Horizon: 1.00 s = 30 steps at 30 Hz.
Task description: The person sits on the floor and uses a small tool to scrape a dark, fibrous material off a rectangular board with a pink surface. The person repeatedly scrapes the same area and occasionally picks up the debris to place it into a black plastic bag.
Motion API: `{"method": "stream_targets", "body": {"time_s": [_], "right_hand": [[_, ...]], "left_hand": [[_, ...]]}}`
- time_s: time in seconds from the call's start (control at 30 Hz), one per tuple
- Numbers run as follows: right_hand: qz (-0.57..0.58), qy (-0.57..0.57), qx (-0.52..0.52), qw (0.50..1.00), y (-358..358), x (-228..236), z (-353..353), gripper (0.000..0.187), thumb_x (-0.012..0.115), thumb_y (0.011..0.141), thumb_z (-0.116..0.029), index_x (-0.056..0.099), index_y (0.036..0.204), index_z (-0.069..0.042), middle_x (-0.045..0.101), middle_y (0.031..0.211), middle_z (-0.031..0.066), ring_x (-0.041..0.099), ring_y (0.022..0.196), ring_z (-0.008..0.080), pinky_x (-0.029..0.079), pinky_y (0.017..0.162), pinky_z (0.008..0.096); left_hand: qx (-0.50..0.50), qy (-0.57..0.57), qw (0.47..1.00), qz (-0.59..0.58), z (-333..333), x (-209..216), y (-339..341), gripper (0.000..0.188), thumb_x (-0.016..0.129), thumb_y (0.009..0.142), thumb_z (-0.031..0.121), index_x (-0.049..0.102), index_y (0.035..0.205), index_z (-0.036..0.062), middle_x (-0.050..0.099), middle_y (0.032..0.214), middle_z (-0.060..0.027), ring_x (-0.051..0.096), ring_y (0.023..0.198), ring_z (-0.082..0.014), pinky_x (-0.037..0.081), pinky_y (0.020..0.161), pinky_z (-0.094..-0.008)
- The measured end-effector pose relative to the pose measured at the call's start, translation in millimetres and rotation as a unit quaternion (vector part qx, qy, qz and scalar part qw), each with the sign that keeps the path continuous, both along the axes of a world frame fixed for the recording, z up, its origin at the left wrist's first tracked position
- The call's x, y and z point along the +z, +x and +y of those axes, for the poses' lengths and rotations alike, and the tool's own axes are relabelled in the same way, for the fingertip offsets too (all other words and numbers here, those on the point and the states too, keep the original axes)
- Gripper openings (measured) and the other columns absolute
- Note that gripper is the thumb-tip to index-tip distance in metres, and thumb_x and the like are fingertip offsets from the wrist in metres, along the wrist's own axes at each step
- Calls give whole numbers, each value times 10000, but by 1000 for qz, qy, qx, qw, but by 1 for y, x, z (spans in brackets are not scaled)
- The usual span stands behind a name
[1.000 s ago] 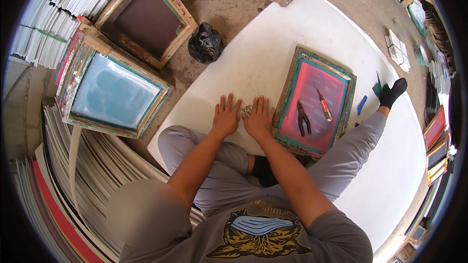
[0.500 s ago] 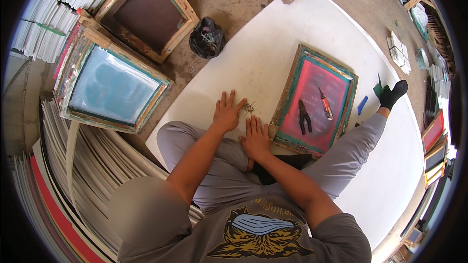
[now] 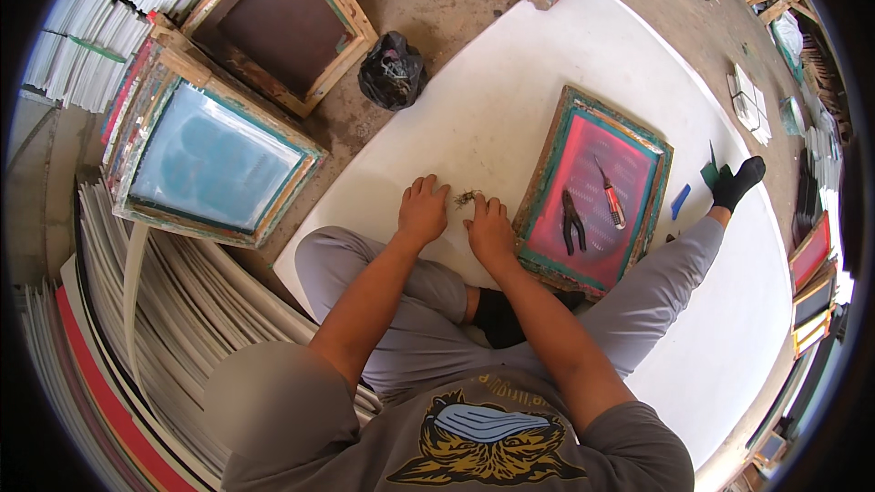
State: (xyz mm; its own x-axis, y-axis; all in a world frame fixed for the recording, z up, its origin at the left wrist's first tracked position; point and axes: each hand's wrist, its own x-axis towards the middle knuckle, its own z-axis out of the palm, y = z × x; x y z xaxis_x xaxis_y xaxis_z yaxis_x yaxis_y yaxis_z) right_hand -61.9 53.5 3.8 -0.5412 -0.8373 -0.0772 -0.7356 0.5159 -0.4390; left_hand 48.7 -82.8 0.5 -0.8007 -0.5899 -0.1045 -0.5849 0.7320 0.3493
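A small dark heap of thin, tangled bits (image 3: pixel 466 198), too fine to make out, lies on the white board (image 3: pixel 401 150) between my hands. My left hand (image 3: pixel 424 209) rests just left of the heap, its fingers curled down with the tips hidden. On the other side, my right hand (image 3: pixel 490 231) has bent fingers, the forefinger at the heap's edge. To the right lies a wooden-framed printing screen (image 3: pixel 550 155) with pink mesh. Pliers (image 3: pixel 571 222) with dark handles and a red-handled screwdriver (image 3: pixel 611 193) lie on that mesh.
A black plastic bag (image 3: pixel 392 73) stands beyond the board's left edge. Framed screens (image 3: pixel 219 164) lean at the left, above stacked sheets (image 3: pixel 173 310). My socked foot (image 3: pixel 740 182) rests on the right, near a blue scrap (image 3: pixel 680 201) and a green piece (image 3: pixel 711 169).
Both hands have gone from flat, outstretched fingers to curled ones. My right hand has moved slightly up and right, and the heap looks more gathered.
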Motion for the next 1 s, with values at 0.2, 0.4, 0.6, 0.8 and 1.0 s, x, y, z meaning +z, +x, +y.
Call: {"method": "stream_targets", "body": {"time_s": [0.2, 0.4, 0.6, 0.8, 1.0], "right_hand": [[0, -33, 26, 999, -13, -17, -24, 555, 772, 857, -223, 559, 1348, -73, 544, 1183, 146, 565, 1086, 359, 537, 885, 456], [-9, -114, 48, 992, -20, -34, -24, 348, 706, 870, -149, 658, 1213, -113, 577, 1079, 116, 582, 1028, 344, 535, 855, 450], [-16, -153, 69, 986, -23, -44, -30, 121, 663, 889, -115, 651, 1004, -78, 592, 959, 116, 614, 946, 335, 525, 796, 456], [-67, -66, 53, 994, -25, -39, -32, 71, 649, 913, -113, 617, 950, -61, 602, 966, 137, 637, 937, 352, 526, 788, 476], [-117, -86, 35, 989, -30, -35, -37, 134, 726, 897, -119, 671, 958, -13, 672, 918, 178, 669, 814, 359, 543, 754, 435]], "left_hand": [[13, 25, 999, 24, 1, 6, -1, 411, 694, 884, 153, 675, 1293, 116, 503, 1443, -147, 439, 1372, -341, 394, 1116, -479], [31, 35, 998, 53, -1, 1, -5, 411, 716, 883, 188, 675, 1284, 107, 526, 1376, -139, 464, 1313, -344, 427, 1070, -476], [64, 55, 993, 82, -6, -5, -11, 429, 718, 895, 211, 655, 1307, 109, 551, 1342, -169, 498, 1260, -390, 470, 1018, -502], [115, 105, 982, 110, -13, -3, -19, 392, 716, 906, 248, 691, 1266, 94, 619, 1263, -178, 516, 1233, -415, 474, 1021, -486], [295, 307, 882, 199, -66, -20, -31, 399, 712, 939, 322, 720, 1225, 43, 700, 1016, -144, 628, 982, -260, 503, 907, -371]]}}
